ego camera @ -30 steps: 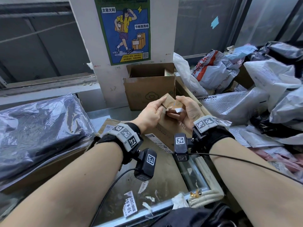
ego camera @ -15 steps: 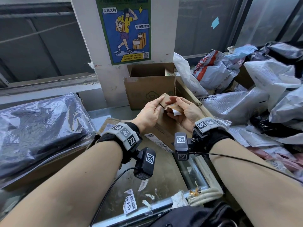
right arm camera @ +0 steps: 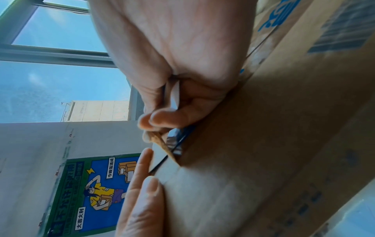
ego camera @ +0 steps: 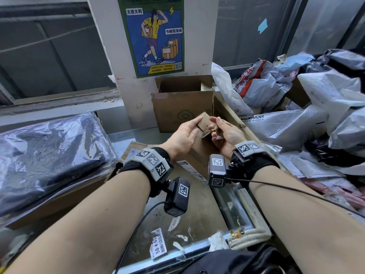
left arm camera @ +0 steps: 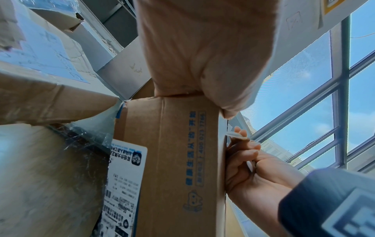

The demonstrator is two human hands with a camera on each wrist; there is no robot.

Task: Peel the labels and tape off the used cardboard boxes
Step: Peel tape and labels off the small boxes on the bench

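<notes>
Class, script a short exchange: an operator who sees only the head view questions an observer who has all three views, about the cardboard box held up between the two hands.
Operator: In the head view the left hand and right hand meet at a corner of the cardboard box. What is the right hand's grip on?
Observer: The right wrist view shows its fingertips pinching a tape strip lifted off the box edge, with shiny clear film beside it.
Operator: Is anything printed on the face turned away from me?
Observer: Yes. The left wrist view shows a line of blue print running along that face, with a small blue cartoon figure at one end.
</notes>
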